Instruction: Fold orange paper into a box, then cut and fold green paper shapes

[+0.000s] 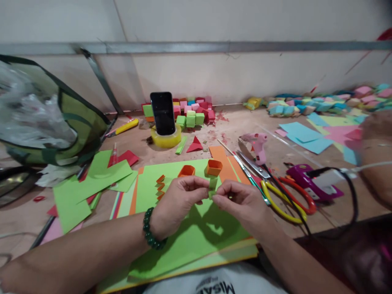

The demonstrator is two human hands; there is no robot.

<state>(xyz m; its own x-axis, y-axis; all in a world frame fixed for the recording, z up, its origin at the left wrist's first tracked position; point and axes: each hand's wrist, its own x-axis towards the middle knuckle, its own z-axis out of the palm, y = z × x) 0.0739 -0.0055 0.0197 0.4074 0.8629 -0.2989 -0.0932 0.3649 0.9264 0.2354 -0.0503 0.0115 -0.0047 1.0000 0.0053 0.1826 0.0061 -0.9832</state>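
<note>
Between my two hands is a small strip of green paper [212, 186], pinched at both sides. My left hand [180, 200], with a dark green bead bracelet [149, 229] at its wrist, grips one side with thumb and forefinger. On the other side the fingertips of my right hand [241, 200] close on it. Below them lies a stack of coloured sheets with a green sheet [183, 253] on top. Just beyond my fingers stand two folded orange paper pieces, one [186, 170] partly behind my left hand and another [214, 166] farther right. A zigzag orange strip [160, 188] lies left of them.
Scissors [284, 200], a pink glue gun [259, 147] and a purple power socket [315, 183] with cables lie to the right. A phone [161, 113] stands in a tape roll [167, 136] before paper cubes [190, 119]. Green offcuts [94, 183] and a bag [76, 110] occupy the left. Someone's arm [378, 155] is at right.
</note>
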